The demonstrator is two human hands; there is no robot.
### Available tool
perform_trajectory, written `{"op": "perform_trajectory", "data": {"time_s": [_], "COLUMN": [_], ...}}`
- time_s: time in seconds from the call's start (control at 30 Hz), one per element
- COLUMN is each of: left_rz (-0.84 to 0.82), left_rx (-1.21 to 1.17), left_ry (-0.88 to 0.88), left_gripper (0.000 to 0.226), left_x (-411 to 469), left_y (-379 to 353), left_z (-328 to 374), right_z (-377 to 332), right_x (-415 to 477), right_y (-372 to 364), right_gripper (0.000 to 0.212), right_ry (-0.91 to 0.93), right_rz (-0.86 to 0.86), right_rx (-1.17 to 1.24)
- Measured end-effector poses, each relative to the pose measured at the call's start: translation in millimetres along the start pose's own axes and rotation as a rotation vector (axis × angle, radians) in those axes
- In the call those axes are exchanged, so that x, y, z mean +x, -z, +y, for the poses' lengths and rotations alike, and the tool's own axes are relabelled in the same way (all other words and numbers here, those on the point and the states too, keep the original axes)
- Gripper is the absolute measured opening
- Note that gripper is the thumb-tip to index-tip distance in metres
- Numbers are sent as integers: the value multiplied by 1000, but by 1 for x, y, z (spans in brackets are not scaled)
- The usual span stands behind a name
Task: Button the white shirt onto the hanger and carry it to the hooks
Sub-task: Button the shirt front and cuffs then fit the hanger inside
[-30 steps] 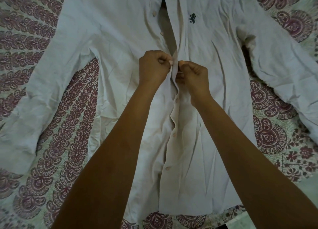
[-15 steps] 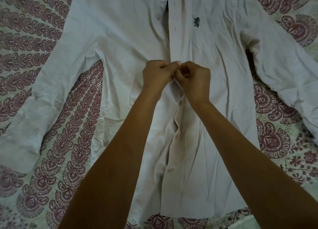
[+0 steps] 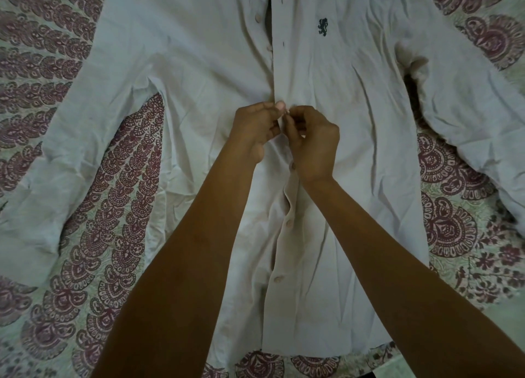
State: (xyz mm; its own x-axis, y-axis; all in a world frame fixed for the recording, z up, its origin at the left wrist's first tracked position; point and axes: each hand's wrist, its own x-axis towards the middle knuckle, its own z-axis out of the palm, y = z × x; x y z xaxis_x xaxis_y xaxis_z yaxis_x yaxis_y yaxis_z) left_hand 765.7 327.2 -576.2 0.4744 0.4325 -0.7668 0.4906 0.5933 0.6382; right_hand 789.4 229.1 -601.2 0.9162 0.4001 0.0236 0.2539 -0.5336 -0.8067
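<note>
The white shirt (image 3: 355, 99) lies face up and spread out on a patterned bedsheet, sleeves out to both sides, a small dark emblem on its chest. My left hand (image 3: 254, 129) pinches the left edge of the front placket at mid-chest. My right hand (image 3: 312, 140) pinches the overlapping right edge beside it; the two hands touch over one button position. Buttons below the hands show along the placket, which gapes a little there. Above the hands the upper placket lies partly parted near the collar. No hanger is visible.
The bedsheet (image 3: 119, 179) with maroon paisley print covers the whole surface under the shirt. The left sleeve (image 3: 56, 161) runs to the left edge, the right sleeve (image 3: 468, 116) to the right. A strip of pale floor shows at bottom right.
The view has shifted so the shirt sits lower in frame. Both hands stayed together on the placket, fingers reworking their pinch at the same button position.
</note>
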Motion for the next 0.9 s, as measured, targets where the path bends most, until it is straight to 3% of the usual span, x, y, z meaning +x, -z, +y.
{"op": "perform_trajectory", "data": {"time_s": [0.1, 0.4, 0.57, 0.7, 0.9], "left_rz": [-16, 61, 219, 253, 303], "left_rx": [113, 363, 695, 662, 534], "left_ry": [-38, -423, -730, -649, -619], "left_gripper": [15, 10, 4, 13, 14], "left_x": [3, 16, 17, 24, 39], "left_y": [2, 11, 1, 7, 13], "left_z": [0, -15, -12, -7, 25], "right_z": [-4, -7, -1, 6, -12], "right_x": [4, 38, 35, 39, 68], "right_y": [5, 20, 16, 13, 10], "right_gripper": [15, 16, 18, 15, 13], "right_ry": [-164, -604, -518, -481, -163], "right_rz": [-56, -302, -299, -302, -143], "right_rx": [164, 526, 485, 278, 108]}}
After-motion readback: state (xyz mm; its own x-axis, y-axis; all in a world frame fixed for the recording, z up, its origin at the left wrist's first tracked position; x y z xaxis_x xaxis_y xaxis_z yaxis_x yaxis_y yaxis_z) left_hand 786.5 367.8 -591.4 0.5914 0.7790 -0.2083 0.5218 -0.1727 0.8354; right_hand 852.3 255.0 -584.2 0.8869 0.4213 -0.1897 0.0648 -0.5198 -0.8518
